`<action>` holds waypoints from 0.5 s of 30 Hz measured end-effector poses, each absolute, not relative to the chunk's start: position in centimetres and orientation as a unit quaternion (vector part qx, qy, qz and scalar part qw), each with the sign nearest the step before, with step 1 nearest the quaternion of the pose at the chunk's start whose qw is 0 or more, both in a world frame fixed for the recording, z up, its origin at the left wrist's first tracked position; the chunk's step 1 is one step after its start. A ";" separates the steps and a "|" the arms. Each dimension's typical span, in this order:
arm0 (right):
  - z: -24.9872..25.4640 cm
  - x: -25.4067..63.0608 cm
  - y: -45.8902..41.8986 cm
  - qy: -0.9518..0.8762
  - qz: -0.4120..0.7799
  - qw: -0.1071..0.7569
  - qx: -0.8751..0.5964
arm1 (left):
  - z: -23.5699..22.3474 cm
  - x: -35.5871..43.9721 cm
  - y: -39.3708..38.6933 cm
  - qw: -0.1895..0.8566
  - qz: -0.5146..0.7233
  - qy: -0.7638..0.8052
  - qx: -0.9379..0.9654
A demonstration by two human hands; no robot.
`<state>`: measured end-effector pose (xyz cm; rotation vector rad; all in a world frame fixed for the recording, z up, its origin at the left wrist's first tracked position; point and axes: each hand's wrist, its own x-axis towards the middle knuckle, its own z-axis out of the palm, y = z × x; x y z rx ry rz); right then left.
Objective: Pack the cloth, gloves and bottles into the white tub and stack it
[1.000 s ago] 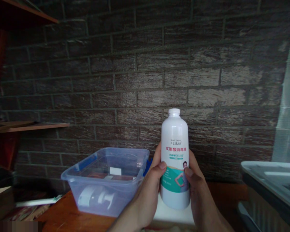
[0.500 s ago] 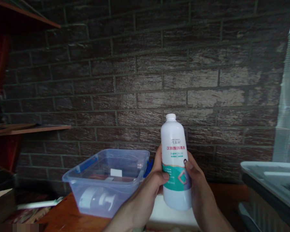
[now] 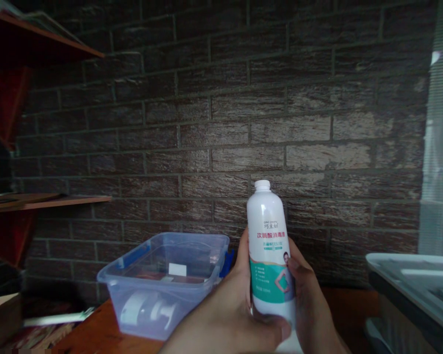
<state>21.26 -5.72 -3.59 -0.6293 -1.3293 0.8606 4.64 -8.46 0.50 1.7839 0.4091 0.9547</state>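
Observation:
A white disinfectant bottle (image 3: 268,231) with a white cap and a green lower label stands nearly upright between my hands, its printed front toward me. My left hand (image 3: 239,300) grips it from the left, thumb across the lower front near the base. Around its right side, my right hand (image 3: 306,290) is closed, with the thumb on the label's edge. To the left sits a clear plastic bin (image 3: 133,290) with blue latches. Inside it lies a white pump bottle (image 3: 147,307), seen through the wall.
A wooden table (image 3: 84,329) carries the bin. At right is a lidded container (image 3: 417,280) with a pale top. Wooden shelves (image 3: 51,201) jut from the left, and a dark brick wall (image 3: 221,123) rises behind. A cardboard box (image 3: 2,319) sits lower left.
My left thumb has moved from the middle of the label down to the bottle's lower front. The bottle appears slightly lower in view, and the whole scene has shifted a little downward.

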 end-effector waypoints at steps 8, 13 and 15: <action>-3.7 19.9 -5.7 -0.543 0.401 0.676 -0.297 | 1.5 5.6 -8.7 0.576 0.394 0.122 0.706; -2.8 20.2 -6.1 -0.562 0.417 0.653 -0.290 | 1.1 5.6 -8.2 0.564 0.432 0.114 0.694; -2.2 20.2 -6.7 -0.579 0.424 0.638 -0.281 | 0.9 5.5 -7.9 0.549 0.465 0.124 0.683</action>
